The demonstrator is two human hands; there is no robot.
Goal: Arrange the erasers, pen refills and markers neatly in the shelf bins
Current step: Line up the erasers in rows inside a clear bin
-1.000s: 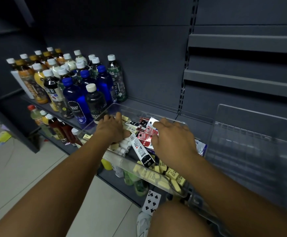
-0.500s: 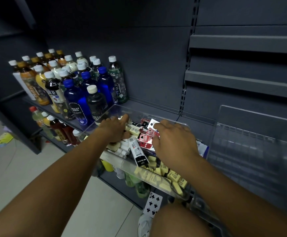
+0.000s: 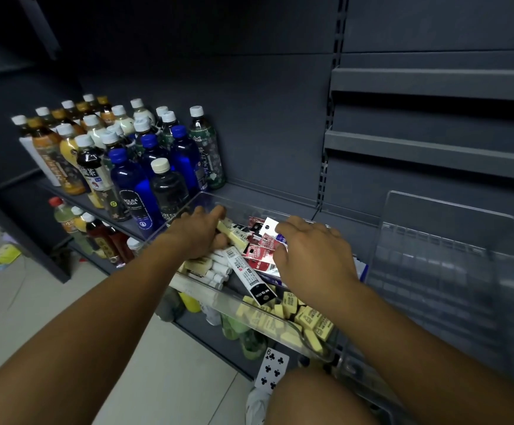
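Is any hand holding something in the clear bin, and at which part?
The left hand grips a pale yellow marker near its far end. The right hand rests on the red packets; a grip cannot be told.

Dim, shadowy scene with soft focus and wide-angle edge bending.

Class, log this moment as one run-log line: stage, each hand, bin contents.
stage: sorting in clear bin | left hand: on markers | right hand: over refill packs | erasers: loose at front right

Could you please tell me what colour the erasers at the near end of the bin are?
The erasers are pale yellow with dark print, seen in the head view.
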